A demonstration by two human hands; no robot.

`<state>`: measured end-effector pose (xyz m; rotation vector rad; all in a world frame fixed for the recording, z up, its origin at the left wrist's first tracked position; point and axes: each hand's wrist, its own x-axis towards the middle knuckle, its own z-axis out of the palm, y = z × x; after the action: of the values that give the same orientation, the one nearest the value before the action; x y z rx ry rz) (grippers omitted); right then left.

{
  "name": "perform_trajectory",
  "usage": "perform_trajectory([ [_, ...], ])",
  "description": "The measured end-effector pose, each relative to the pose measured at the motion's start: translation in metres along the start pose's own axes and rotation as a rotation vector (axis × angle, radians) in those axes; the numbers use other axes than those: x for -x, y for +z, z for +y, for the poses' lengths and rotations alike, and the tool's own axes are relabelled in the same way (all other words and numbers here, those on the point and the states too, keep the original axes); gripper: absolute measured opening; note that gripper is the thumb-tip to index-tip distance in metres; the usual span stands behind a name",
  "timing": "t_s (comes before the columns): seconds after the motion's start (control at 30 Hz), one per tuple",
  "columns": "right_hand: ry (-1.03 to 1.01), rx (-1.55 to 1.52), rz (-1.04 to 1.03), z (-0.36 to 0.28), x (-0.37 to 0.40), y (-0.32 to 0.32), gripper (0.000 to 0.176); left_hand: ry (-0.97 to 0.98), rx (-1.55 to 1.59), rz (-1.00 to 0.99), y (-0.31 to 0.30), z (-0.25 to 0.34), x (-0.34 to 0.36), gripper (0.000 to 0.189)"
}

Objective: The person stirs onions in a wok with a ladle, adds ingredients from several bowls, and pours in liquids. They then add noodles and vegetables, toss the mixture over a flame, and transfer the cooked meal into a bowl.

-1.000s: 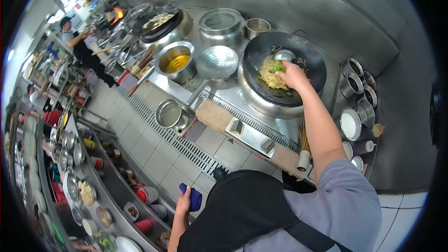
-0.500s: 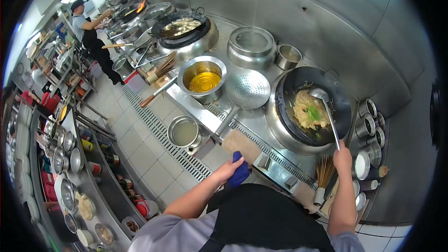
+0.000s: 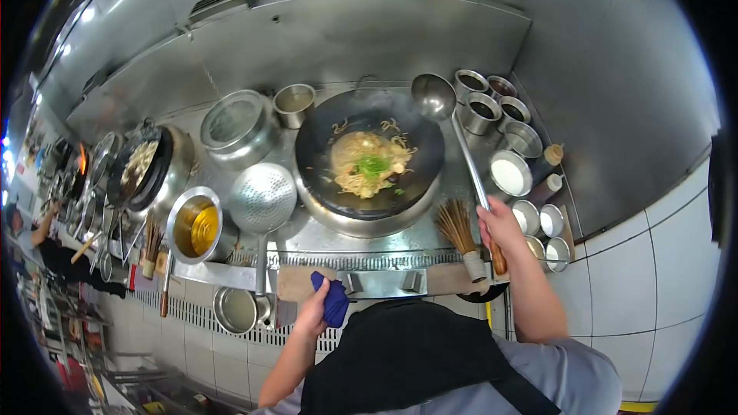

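My right hand (image 3: 501,227) is closed around the long handle of a ladle (image 3: 434,98). The ladle's bowl is up by the wok's right rim, close to the seasoning pots, and what it contains cannot be made out. Noodles (image 3: 350,179) topped with shredded greens (image 3: 372,166) lie in the black wok (image 3: 315,142), which sits on the burner in front of me. Down at the stove's front edge, my left hand (image 3: 312,312) grips a folded dark blue cloth (image 3: 334,301), away from the wok.
Metal seasoning pots (image 3: 482,111) and a white-filled container (image 3: 510,174) line the right side. A bamboo brush (image 3: 458,229) lies at the front edge. Left of the wok are a perforated strainer (image 3: 263,196) and a pot of yellow oil (image 3: 178,223). A co-worker (image 3: 58,253) stands far left.
The view has swung right. My right hand has lifted the ladle out of the noodles and carried it to the wok's right rim. My left hand still holds the cloth.
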<state>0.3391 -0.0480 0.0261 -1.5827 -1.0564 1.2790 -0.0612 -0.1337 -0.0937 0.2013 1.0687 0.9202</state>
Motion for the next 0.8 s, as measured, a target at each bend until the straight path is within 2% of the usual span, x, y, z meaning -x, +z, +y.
perform_trajectory([
  [0.07, -0.042, -0.008, 0.134, -0.013, -0.030, -0.014, 0.009, 0.028, -0.012, 0.055, 0.014, 0.002, 0.003, 0.038],
  [0.1, -0.021, -0.060, 0.141, -0.023, -0.044, -0.028, 0.010, 0.054, 0.013, 0.013, 0.013, 0.001, 0.002, 0.038],
  [0.13, -0.004, -0.109, 0.141, -0.035, -0.061, -0.044, 0.010, 0.086, 0.006, 0.066, 0.014, -0.002, 0.002, 0.041],
  [0.2, -0.015, 0.075, 0.196, -0.043, -0.100, -0.081, 0.015, 0.083, -0.034, 0.151, 0.022, -0.005, 0.013, 0.042],
  [0.27, -0.003, 0.127, 0.225, -0.041, -0.137, -0.107, 0.016, 0.083, -0.056, 0.185, 0.020, -0.017, 0.016, 0.044],
  [0.43, 0.061, 0.288, 0.267, -0.013, -0.186, -0.129, 0.019, 0.077, -0.003, 0.323, 0.038, -0.040, 0.032, 0.048],
  [0.6, 0.118, 0.263, 0.231, -0.003, -0.189, -0.137, 0.016, 0.008, -0.017, 0.343, 0.041, -0.057, 0.028, 0.048],
  [0.7, 0.134, 0.181, 0.193, -0.004, -0.185, -0.146, 0.009, 0.056, -0.001, 0.327, 0.050, -0.055, 0.012, 0.047],
  [0.8, 0.098, 0.193, 0.276, -0.017, -0.170, -0.149, 0.008, 0.042, -0.060, 0.301, 0.065, -0.040, 0.005, 0.046],
])
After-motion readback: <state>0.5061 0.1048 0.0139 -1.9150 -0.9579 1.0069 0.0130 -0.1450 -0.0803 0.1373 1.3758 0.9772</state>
